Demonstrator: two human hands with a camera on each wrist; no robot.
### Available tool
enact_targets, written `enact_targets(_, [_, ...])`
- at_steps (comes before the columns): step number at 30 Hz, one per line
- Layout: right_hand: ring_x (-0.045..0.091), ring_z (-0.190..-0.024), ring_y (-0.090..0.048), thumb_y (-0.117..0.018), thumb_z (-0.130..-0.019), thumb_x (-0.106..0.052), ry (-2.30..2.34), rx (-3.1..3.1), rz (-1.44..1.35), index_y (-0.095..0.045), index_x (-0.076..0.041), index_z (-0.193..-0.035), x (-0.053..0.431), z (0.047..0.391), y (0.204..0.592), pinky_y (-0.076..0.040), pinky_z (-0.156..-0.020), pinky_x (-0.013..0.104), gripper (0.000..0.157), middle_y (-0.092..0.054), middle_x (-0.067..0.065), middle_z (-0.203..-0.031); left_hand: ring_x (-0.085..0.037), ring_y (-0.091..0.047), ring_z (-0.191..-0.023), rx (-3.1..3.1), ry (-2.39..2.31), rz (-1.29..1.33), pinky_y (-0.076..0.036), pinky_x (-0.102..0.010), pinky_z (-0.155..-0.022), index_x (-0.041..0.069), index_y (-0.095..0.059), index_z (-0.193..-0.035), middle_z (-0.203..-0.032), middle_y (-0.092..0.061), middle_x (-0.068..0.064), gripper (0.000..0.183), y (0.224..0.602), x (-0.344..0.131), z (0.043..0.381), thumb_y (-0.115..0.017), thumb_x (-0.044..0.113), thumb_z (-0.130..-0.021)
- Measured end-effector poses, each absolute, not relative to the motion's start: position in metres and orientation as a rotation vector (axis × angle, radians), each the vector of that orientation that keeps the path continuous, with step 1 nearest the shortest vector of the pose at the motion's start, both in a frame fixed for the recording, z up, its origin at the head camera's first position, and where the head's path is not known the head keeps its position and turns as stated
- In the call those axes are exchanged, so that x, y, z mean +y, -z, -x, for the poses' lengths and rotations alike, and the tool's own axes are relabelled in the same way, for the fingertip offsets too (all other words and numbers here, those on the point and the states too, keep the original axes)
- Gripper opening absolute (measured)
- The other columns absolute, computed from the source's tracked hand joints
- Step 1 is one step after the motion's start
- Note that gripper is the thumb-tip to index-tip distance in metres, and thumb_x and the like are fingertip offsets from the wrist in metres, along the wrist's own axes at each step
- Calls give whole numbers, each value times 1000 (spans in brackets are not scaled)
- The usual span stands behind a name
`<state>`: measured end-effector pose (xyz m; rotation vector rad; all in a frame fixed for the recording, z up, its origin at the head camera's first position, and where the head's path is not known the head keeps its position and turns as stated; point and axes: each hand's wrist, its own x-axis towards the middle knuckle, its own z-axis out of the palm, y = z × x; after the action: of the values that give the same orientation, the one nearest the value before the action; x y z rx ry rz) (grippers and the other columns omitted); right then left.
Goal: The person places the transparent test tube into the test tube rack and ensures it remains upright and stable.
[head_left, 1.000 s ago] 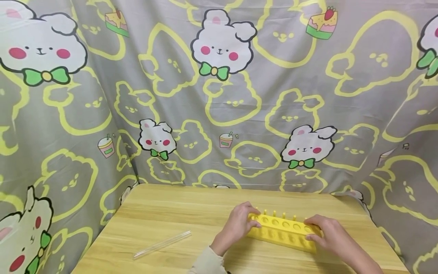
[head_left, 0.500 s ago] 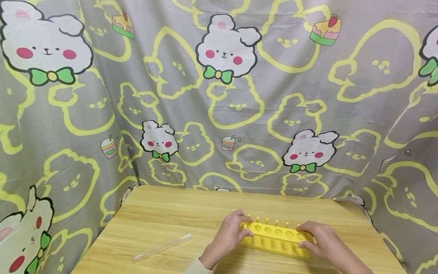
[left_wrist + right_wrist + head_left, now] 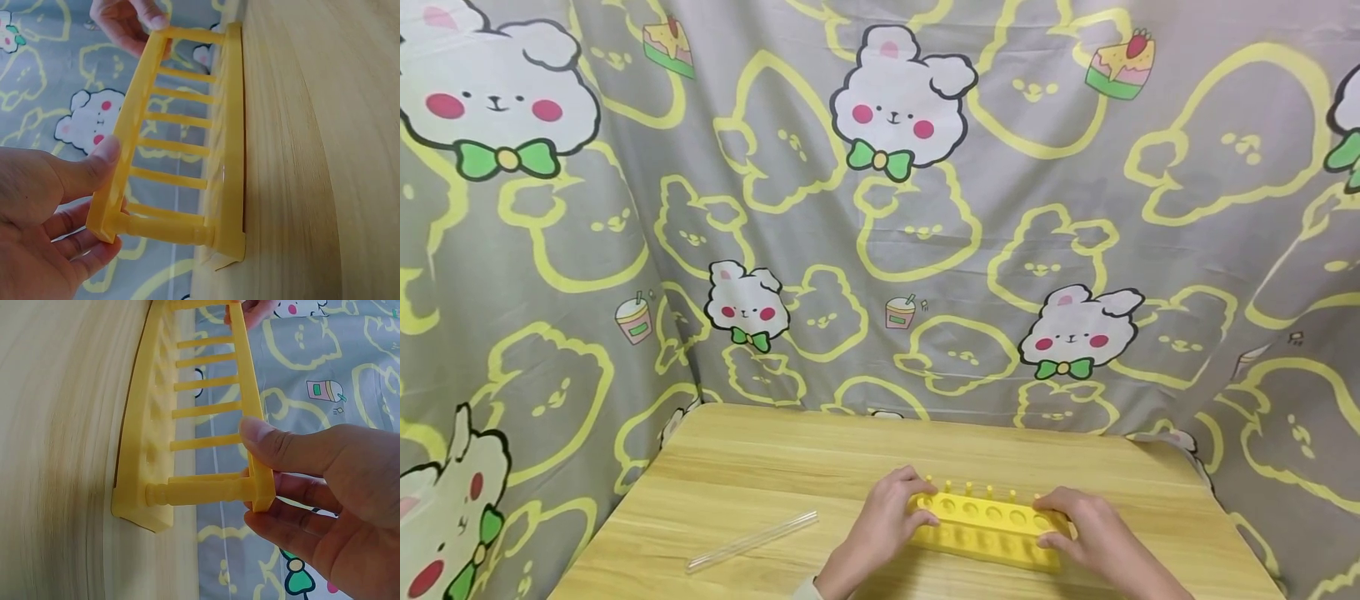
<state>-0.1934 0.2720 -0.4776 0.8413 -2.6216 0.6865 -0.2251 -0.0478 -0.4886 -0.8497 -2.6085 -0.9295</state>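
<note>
A yellow plastic test tube rack (image 3: 977, 533) stands upright on the wooden table, its top plate holed and a row of pegs along the far side. My left hand (image 3: 883, 515) grips the left end of the top plate. At the right end, my right hand (image 3: 1090, 532) pinches the same plate between thumb and fingers. In the left wrist view the left thumb lies along the plate's edge, with fingers (image 3: 75, 247) beneath. The right wrist view shows a similar grip by the right hand (image 3: 331, 500). The holes hold no tubes.
Left of the rack, a clear glass tube (image 3: 751, 542) lies slantwise on the table (image 3: 760, 450). A grey curtain (image 3: 820, 233) printed with rabbit faces hangs behind the table and along both sides.
Both hands have shifted the rack left and a little nearer to me, keeping their grip on its ends. The glass tube has stayed in place while the head view moved slightly.
</note>
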Motion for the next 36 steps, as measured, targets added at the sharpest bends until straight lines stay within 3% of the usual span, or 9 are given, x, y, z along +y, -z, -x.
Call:
enact_targets(12, [20,-86,-71,-91,-73,-18,-728,-2620,-830,-76,-5,-105,255,192,482,-61,-70,34,38,-74,4,-98,-5,-61,-85,-2590,1022,795,-56,-19,-79,9,-78,-111,-96,-66,4,37,493,-65,218,-87,21,-77])
enact_targets(31, [16,-89,-69,-89,-77,-14,-866,-2672,-690,-76,-5,-108,223,201,479,-60,-71,30,35,-73,0,-102,-19,-67,-90,-2570,1030,796,-58,-26,-83,3,-77,-110,-99,-68,-2,36,492,-91,231,-86,17,-78])
enact_targets(36, [22,-93,-71,-89,-78,-13,-889,-2655,-665,-75,-6,-109,218,205,481,-61,-75,34,35,-73,-1,-103,-17,-67,-91,-2591,1013,759,-58,-27,-84,3,-77,-112,-100,-68,-1,37,492,-95,233,-86,16,-79])
